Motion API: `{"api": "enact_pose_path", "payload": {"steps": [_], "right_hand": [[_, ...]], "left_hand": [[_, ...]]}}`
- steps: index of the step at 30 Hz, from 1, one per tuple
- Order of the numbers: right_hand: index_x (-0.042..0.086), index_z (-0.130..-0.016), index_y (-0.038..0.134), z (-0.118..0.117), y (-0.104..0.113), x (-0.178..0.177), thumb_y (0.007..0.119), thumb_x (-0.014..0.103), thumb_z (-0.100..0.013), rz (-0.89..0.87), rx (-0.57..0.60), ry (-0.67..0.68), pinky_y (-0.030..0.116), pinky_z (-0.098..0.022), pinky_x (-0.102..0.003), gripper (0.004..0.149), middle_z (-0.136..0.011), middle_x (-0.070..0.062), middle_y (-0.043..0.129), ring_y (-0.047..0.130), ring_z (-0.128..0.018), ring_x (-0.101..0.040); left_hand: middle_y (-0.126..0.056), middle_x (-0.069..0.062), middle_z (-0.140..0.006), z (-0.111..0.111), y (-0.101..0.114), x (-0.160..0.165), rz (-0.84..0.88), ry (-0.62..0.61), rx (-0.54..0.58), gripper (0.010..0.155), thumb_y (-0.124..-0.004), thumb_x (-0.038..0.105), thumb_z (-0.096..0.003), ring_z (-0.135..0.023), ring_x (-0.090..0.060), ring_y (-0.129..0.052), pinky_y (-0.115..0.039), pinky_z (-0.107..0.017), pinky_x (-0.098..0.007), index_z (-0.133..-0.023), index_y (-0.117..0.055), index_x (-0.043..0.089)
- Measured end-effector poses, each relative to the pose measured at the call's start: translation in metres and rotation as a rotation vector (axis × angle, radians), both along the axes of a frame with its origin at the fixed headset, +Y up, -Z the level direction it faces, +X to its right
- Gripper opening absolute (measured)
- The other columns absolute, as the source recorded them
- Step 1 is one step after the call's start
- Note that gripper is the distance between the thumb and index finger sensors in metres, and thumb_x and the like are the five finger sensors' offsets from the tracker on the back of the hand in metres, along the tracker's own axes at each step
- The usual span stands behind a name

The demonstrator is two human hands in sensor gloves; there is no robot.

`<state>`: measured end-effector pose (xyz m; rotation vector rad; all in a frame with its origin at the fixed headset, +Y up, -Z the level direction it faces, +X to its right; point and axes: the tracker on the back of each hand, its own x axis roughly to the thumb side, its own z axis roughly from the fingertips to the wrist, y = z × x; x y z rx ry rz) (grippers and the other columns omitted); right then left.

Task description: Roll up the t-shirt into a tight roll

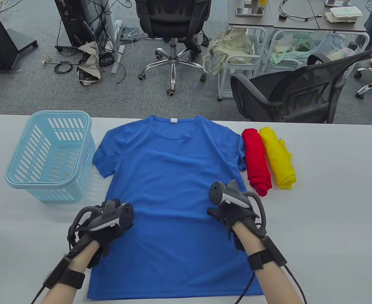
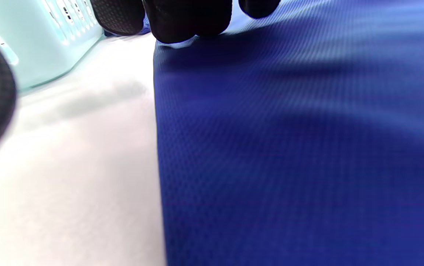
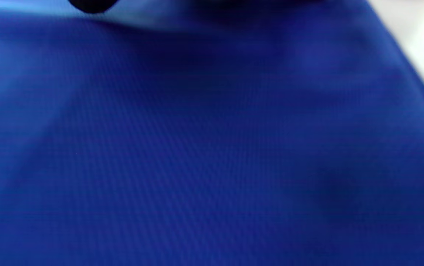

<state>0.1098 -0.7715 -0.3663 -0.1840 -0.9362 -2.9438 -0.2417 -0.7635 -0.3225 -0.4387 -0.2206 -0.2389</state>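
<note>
Table view is bright, evenly lit and sharp; both wrist views are blurred and darker.

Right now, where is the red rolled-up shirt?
In the table view, the red roll lies on the table's right side, squeezed between the blue t-shirt and the yellow roll.

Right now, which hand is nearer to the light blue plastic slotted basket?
Left. The left hand rests at the left edge of the flat blue t-shirt, just below and right of the light blue plastic slotted basket. The right hand is across the shirt, near its right edge.
</note>
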Motion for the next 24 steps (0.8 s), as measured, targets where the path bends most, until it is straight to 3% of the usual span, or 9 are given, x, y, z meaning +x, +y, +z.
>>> {"api": "enact_pose_path", "payload": {"steps": [3, 8, 11, 14, 19, 23, 24], "right_hand": [[0.023, -0.118, 0.012, 0.003, 0.001, 0.010, 0.055, 0.056, -0.061, -0.014, 0.015, -0.020, 0.038, -0.076, -0.061, 0.078, -0.120, -0.016, 0.008, 0.015, -0.113, -0.044], [0.022, -0.117, 0.011, 0.006, 0.002, 0.018, 0.054, 0.054, -0.062, -0.001, 0.014, -0.043, 0.038, -0.076, -0.061, 0.077, -0.119, -0.017, 0.008, 0.015, -0.112, -0.046], [0.020, -0.119, 0.018, 0.011, 0.008, 0.008, 0.057, 0.051, -0.063, 0.016, 0.055, -0.025, 0.041, -0.076, -0.060, 0.075, -0.121, -0.018, 0.014, 0.021, -0.113, -0.047], [0.020, -0.119, 0.016, 0.016, 0.010, -0.010, 0.055, 0.053, -0.063, -0.028, 0.047, 0.017, 0.040, -0.076, -0.060, 0.076, -0.121, -0.018, 0.011, 0.018, -0.113, -0.048], [0.021, -0.118, 0.008, 0.017, -0.001, -0.029, 0.053, 0.058, -0.061, -0.040, -0.001, 0.051, 0.034, -0.076, -0.062, 0.081, -0.119, -0.018, 0.004, 0.010, -0.111, -0.048], [0.023, -0.116, 0.005, 0.015, -0.003, -0.016, 0.054, 0.058, -0.061, -0.060, -0.014, 0.007, 0.029, -0.076, -0.063, 0.083, -0.118, -0.016, 0.000, 0.005, -0.111, -0.046], [0.023, -0.116, 0.005, 0.016, -0.003, -0.010, 0.054, 0.058, -0.061, -0.051, -0.016, -0.005, 0.029, -0.076, -0.063, 0.082, -0.118, -0.016, -0.001, 0.005, -0.111, -0.046]], "left_hand": [[-0.024, -0.017, -0.125, -0.004, -0.002, 0.000, 0.055, 0.005, -0.037, 0.073, -0.037, 0.060, -0.0522, -0.113, -0.043, -0.043, -0.051, -0.079, -0.061, -0.116, -0.020, 0.027], [-0.026, -0.017, -0.124, -0.024, 0.012, 0.002, 0.068, 0.021, -0.017, 0.068, -0.036, 0.053, -0.0551, -0.113, -0.042, -0.045, -0.053, -0.079, -0.060, -0.115, -0.021, 0.024], [-0.027, -0.018, -0.124, -0.048, 0.026, 0.004, 0.094, 0.069, -0.008, 0.063, -0.034, 0.042, -0.0576, -0.112, -0.043, -0.044, -0.053, -0.079, -0.059, -0.115, -0.020, 0.020], [-0.026, -0.019, -0.123, -0.078, 0.030, 0.009, 0.099, 0.095, -0.051, 0.063, -0.035, 0.040, -0.0579, -0.112, -0.044, -0.042, -0.051, -0.079, -0.059, -0.115, -0.019, 0.018], [-0.015, -0.019, -0.122, -0.123, 0.012, 0.014, 0.049, 0.127, -0.163, 0.067, -0.036, 0.049, -0.0568, -0.112, -0.046, -0.033, -0.047, -0.080, -0.060, -0.113, -0.008, 0.026], [-0.005, -0.021, -0.121, -0.147, -0.009, 0.009, -0.070, 0.170, -0.197, 0.075, -0.036, 0.059, -0.0533, -0.112, -0.050, -0.024, -0.042, -0.080, -0.063, -0.110, 0.001, 0.026], [-0.005, -0.021, -0.121, -0.152, -0.016, 0.007, -0.074, 0.185, -0.218, 0.073, -0.034, 0.056, -0.0540, -0.112, -0.050, -0.025, -0.043, -0.080, -0.063, -0.110, 0.000, 0.026]]}}
